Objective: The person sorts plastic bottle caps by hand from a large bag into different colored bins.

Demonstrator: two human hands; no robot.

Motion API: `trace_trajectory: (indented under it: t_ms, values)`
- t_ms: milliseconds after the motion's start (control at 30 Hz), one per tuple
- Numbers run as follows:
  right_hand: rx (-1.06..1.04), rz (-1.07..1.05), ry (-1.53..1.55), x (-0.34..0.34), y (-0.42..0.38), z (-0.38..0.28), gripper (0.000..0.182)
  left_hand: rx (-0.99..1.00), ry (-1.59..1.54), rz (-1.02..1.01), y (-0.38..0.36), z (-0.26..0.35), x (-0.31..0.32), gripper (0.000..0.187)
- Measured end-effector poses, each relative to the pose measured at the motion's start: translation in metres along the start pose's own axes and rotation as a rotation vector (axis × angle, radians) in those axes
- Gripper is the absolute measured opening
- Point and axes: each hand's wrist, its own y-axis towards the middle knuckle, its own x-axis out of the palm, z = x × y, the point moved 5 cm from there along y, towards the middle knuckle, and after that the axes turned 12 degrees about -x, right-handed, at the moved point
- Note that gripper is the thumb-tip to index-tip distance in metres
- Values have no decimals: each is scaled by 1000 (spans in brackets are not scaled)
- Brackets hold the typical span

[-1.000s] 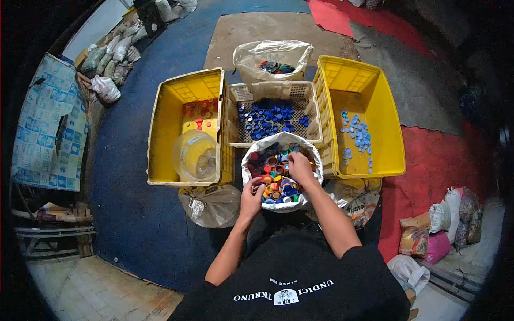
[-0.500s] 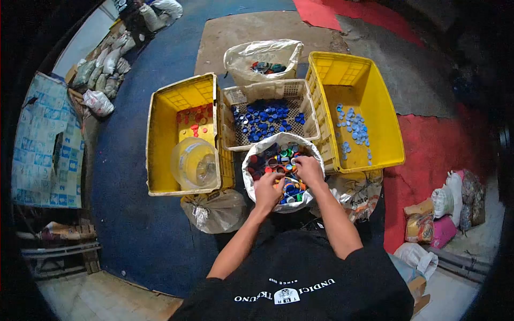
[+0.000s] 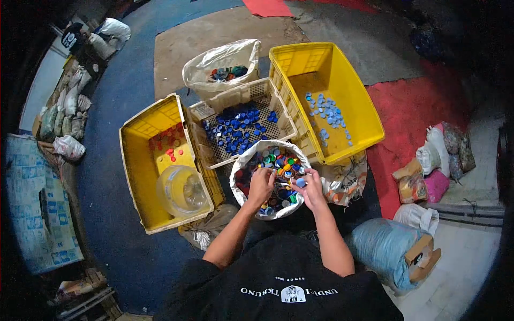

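Observation:
A white sack (image 3: 239,199) full of mixed-colour bottle caps (image 3: 279,160) stands in front of me. Over its right side, my right hand (image 3: 312,191) pinches a light blue bottle cap (image 3: 301,182). My left hand (image 3: 261,187) is down at the left of the opening, fingers curled among the caps; what they hold is hidden. Beyond the sack, a white perforated crate (image 3: 292,126) contains dark blue caps (image 3: 235,128). Light blue caps (image 3: 331,112) lie in the right yellow crate (image 3: 360,101), and red caps (image 3: 170,142) in the left yellow crate (image 3: 140,176).
A clear plastic jug (image 3: 184,190) lies in the left yellow crate. Behind the white crate stands another white sack (image 3: 198,72) with caps inside. Filled bags (image 3: 436,155) are at the right, and a blue wrapped roll (image 3: 383,249) is beside me on the floor.
My view has turned right, shifting the crates leftward. My right hand has drawn back to the sack's right edge and now shows a light blue cap. My left hand stays over the sack.

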Motion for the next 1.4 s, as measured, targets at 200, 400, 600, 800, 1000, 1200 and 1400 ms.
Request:
trace_trajectory:
  t_ms: [200,400,600,800,1000,1200,1400]
  values:
    - [64,-245,-195,6,9,37,17,-282,-462,-261,-14,-11,2,26]
    - [-98,-426,-575,11,37,52,20,-108,-449,-31,-28,-33,1,24]
    - [343,-555,-134,36,47,48,23,-593,-1025,-77,-58,-56,0,17]
    - [-528,-839,-1254,86,94,80,39,-546,-1050,170,-101,-23,-36,32]
    - [-467,-696,-1490,93,88,74,42,-592,-1038,169,-133,-32,-23,30]
    - [-644,-737,-1308,66,77,43,30,-513,-948,162,-124,-36,-15,31]
    - [-697,-739,-1367,69,83,48,35,-536,-994,56,-97,-11,-22,29]
